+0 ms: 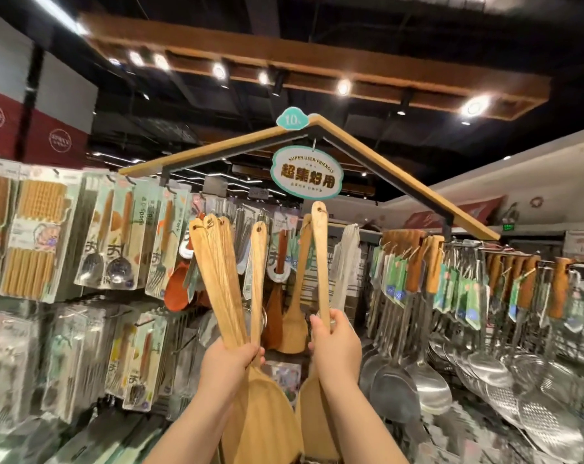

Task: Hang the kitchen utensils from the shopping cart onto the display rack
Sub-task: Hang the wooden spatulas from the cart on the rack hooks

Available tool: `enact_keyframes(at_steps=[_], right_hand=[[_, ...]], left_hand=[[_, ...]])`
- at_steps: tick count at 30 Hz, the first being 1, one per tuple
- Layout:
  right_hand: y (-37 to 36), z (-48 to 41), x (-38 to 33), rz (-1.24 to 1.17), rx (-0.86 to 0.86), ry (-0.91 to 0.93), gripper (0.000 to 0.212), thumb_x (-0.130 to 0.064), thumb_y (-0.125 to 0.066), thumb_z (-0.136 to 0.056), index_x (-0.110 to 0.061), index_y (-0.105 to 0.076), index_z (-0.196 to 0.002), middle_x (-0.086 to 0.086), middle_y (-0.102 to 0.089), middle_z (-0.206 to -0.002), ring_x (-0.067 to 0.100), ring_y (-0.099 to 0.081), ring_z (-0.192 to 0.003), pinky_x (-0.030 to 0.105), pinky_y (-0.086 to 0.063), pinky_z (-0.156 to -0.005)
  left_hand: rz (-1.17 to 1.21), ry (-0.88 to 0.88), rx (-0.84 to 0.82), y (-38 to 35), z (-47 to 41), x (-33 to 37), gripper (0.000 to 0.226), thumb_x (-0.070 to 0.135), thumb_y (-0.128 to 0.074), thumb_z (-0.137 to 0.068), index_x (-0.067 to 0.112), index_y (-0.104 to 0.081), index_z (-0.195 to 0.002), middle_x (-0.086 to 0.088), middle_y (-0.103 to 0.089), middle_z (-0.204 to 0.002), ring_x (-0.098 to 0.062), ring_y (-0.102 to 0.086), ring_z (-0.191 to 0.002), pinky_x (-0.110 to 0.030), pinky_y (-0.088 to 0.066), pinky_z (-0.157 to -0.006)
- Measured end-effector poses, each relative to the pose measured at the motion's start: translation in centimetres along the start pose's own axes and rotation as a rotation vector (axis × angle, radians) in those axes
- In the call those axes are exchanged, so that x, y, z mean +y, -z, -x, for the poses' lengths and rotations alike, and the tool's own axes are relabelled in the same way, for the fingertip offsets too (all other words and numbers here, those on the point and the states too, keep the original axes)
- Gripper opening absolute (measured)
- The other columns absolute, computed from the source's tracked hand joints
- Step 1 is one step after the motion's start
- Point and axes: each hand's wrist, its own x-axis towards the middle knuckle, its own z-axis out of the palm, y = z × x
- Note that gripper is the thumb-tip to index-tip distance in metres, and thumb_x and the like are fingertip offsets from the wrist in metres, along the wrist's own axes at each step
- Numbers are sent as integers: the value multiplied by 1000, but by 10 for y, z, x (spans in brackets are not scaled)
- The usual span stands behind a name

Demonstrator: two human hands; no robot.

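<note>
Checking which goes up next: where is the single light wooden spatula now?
Head view, right of centre: the right hand holds the single light wooden spatula upright, handle tip just below the oval teal hanging sign.

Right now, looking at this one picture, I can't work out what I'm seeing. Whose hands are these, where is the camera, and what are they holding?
There is no machine here. A person wears a wide-angle camera on the head, so you look forward and down along their own two arms. That lens also bends the edges of the picture.

The left hand grips a bundle of wooden spatulas, handles fanned upward. The right hand holds a single wooden spatula upright, with the hole in its handle at the top.

Nothing lies on a table. Goods hang on a display rack: packaged cutlery on the left, a hanging wooden spatula in the middle, and steel ladles on the right. A sign hangs above. The shopping cart is out of view.
</note>
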Motion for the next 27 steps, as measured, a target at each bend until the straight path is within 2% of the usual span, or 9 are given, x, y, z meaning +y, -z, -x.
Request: enact_keyframes(at_steps=[4, 8, 12, 15, 19, 22, 24, 27], right_hand=[[-7, -18, 0, 21, -11, 15, 33, -36, -52, -94, -20, -53, -123, -6, -64, -95, 19, -67, -84, 35, -53, -76], [-18, -25, 6, 42, -10, 33, 35, -36, -52, -93, -20, -54, -125, 1, -68, -104, 21, -66, -89, 35, -54, -79], [-27, -34, 12, 62, -13, 32, 34, -39, -50, -93, -20, -55, -122, 4, -69, -103, 23, -66, -91, 36, -54, -78], [-31, -40, 15, 84, -27, 8, 32, -38, -50, -94, -21, -55, -120, 4, -69, -100, 23, -66, -88, 36, -54, -75], [-41, -57, 13, 168, -76, -32, 27, -36, -46, -96, -18, -54, -115, 5, -68, -97, 26, -65, -86, 38, -54, -75], [-54, -75, 9, 301, -136, -48, 29, -32, -42, -98, -11, -50, -117, 9, -64, -108, 30, -63, -96, 42, -52, -83], [-64, -85, 11, 401, -175, -63, 32, -29, -40, -100, -8, -45, -122, 13, -60, -118, 33, -58, -107, 41, -48, -85], [-81, -99, 22, 422, -194, -113, 34, -26, -37, -101, -6, -41, -127, 16, -57, -124, 35, -56, -112, 41, -46, -86]], left_hand=[[-20, -19, 32, -1, -8, 4, 9, -2, -63, -80, -1, -65, -89, -18, -71, -78, -27, -65, -70, -35, -51, -69], [-70, -58, 35, -4, -14, 7, 10, 1, -65, -81, 5, -64, -91, -13, -71, -79, -24, -68, -76, -38, -53, -75], [-93, -92, 27, -6, -14, 11, 13, 1, -65, -81, 10, -61, -90, -10, -70, -80, -16, -65, -69, -26, -47, -58], [-120, -123, 24, -5, -16, 10, 13, 0, -64, -81, 10, -62, -90, -8, -69, -77, -12, -63, -64, -21, -46, -52], [-155, -145, 30, -1, -21, 10, 12, 1, -65, -80, 8, -63, -89, -10, -70, -74, -19, -65, -67, -29, -51, -61], [-189, -160, 31, 5, -26, 13, 13, 4, -66, -80, 13, -63, -88, -6, -71, -75, -16, -67, -70, -28, -50, -62], [-224, -176, 36, 8, -33, 15, 12, 7, -66, -80, 14, -64, -90, -3, -71, -75, -14, -66, -71, -27, -49, -62], [-247, -185, 53, 12, -46, 18, 13, 7, -67, -80, 14, -64, -91, -2, -70, -78, -9, -64, -68, -21, -48, -56]])
